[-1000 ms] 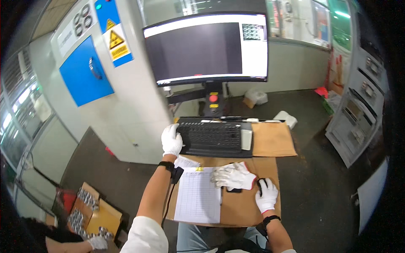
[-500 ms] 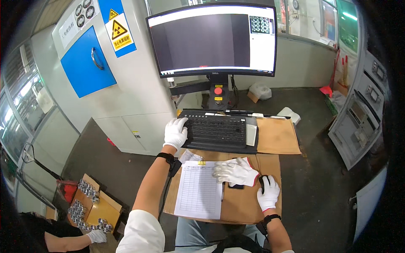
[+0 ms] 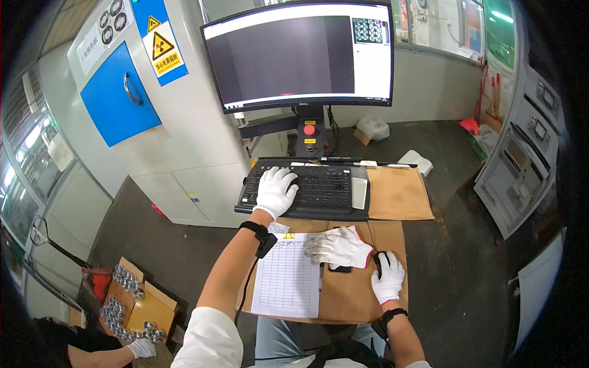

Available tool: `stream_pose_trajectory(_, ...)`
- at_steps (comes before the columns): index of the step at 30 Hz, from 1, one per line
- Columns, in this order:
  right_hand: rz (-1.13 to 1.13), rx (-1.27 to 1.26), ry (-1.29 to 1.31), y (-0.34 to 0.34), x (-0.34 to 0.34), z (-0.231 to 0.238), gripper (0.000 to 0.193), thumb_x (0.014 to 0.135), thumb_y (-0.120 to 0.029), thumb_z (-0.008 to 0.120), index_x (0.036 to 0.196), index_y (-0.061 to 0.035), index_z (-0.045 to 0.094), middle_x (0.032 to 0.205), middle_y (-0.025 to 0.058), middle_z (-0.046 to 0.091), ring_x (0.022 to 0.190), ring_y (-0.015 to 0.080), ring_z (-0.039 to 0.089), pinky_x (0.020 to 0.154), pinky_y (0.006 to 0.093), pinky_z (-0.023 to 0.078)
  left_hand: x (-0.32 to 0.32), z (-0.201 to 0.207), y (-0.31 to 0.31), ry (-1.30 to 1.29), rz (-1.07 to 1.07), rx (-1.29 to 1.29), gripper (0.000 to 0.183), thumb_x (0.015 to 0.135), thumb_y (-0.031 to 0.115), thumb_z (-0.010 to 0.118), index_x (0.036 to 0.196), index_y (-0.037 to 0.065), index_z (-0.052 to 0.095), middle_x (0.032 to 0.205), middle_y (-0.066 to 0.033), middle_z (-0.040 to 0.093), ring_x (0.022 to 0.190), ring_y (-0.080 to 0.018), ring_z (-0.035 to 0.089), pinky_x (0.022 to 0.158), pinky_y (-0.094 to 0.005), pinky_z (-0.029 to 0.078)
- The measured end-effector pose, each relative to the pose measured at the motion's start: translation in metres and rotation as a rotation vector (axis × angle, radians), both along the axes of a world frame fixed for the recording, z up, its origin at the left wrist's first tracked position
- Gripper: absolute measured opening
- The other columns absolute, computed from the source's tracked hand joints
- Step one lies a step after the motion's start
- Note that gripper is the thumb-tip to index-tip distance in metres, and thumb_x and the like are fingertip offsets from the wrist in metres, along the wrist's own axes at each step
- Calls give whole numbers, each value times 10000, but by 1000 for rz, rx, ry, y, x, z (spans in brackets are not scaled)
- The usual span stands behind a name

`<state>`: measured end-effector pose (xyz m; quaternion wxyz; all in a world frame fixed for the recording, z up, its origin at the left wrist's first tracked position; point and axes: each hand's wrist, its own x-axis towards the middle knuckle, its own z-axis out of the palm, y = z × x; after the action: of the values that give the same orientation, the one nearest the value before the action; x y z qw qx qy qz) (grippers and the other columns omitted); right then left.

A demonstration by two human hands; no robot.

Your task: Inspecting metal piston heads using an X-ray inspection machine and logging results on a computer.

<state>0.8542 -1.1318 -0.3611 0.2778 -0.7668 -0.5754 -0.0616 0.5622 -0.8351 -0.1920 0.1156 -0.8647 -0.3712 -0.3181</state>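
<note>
My left hand (image 3: 275, 191), in a white knit glove, lies over the left part of a black keyboard (image 3: 325, 189), fingers stretched across its keys. My right hand (image 3: 389, 281), gloved too, is wrapped round a black computer mouse (image 3: 378, 262) on a cardboard-covered stand (image 3: 350, 300). Between my hands lie a loose pair of white gloves (image 3: 338, 246) and a dark flat object (image 3: 339, 268) partly beneath them. Left of these is a printed table form (image 3: 285, 282) with a yellow clip (image 3: 288, 235); a pen (image 3: 321, 276) rests along its right edge.
Above the keyboard stands a curved monitor (image 3: 282, 61), with a red button (image 3: 309, 130) below it. A brown folder (image 3: 399, 193) sits right of the keyboard. A white cabinet with a blue door (image 3: 119, 95) stands left. At lower left, another person's gloved hand (image 3: 142, 348) is beside shiny metal parts (image 3: 113, 313).
My left hand has moved right, from the keyboard's left edge onto its keys. My right hand stays on the mouse. The view has shifted slightly.
</note>
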Motion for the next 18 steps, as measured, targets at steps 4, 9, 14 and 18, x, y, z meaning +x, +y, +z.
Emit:
stream_pose_trajectory(4,16,6,0,3,1,1,580,754,-150,714,1324,-131,608,1388,166,563,1151,429,571,979,552,469,13,0,-3,9,-11,1,317,904,290,665,1179,139,710,1285,-114,663,1265,-375,549,1107,-508,409)
stream_pose_trajectory(9,24,31,-12,2,-2,4,573,744,-142,715,1308,-131,613,1369,167,570,1133,430,577,963,551,477,22,1,-5,40,6,17,277,897,307,668,1129,167,727,1251,-111,654,1235,-374,551,1083,-501,419)
stream_pose_trajectory(14,13,26,-3,-2,-1,4,564,745,-143,716,1300,-130,616,1358,169,575,1131,432,578,961,553,478,19,4,-7,-84,-7,93,256,868,264,668,1094,157,723,1237,-110,668,1203,-365,567,1057,-512,429)
stream_pose_trajectory(18,10,30,-4,0,-2,2,561,749,-145,715,1300,-134,616,1363,167,574,1145,431,575,968,553,476,-18,-10,11,-345,128,-64,352,834,94,587,1167,133,693,1117,-140,725,1192,-381,604,1060,-505,449)
